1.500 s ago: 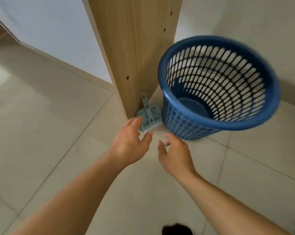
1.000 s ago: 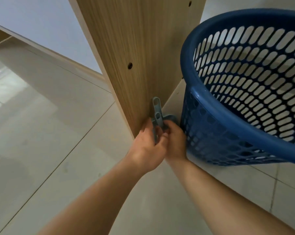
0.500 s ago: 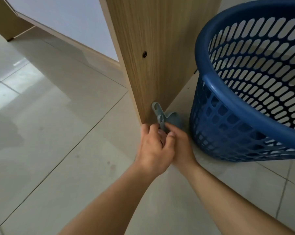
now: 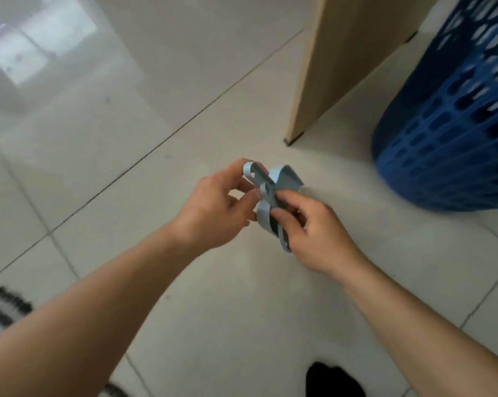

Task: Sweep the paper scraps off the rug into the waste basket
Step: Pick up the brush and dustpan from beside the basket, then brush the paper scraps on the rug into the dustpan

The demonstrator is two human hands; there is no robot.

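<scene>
A small grey-blue dustpan and brush set (image 4: pixel 270 193) is held up above the tiled floor between both hands. My left hand (image 4: pixel 216 207) pinches the end of one handle at the upper left. My right hand (image 4: pixel 313 227) grips the pan and the other handle from the right. The blue slotted waste basket (image 4: pixel 448 133) stands on the floor at the right edge, apart from my hands. A dark fringed rug edge (image 4: pixel 4 308) shows at the lower left; no paper scraps are in view.
A light wooden furniture panel (image 4: pixel 342 53) stands upright on the floor just left of the basket. Pale glossy floor tiles (image 4: pixel 127 96) spread to the left and front. A dark shape (image 4: pixel 333 379) sits at the bottom edge.
Both hands have lifted the dustpan and brush set away from the foot of the wooden panel and drawn it back toward me. The view has swung left and down.
</scene>
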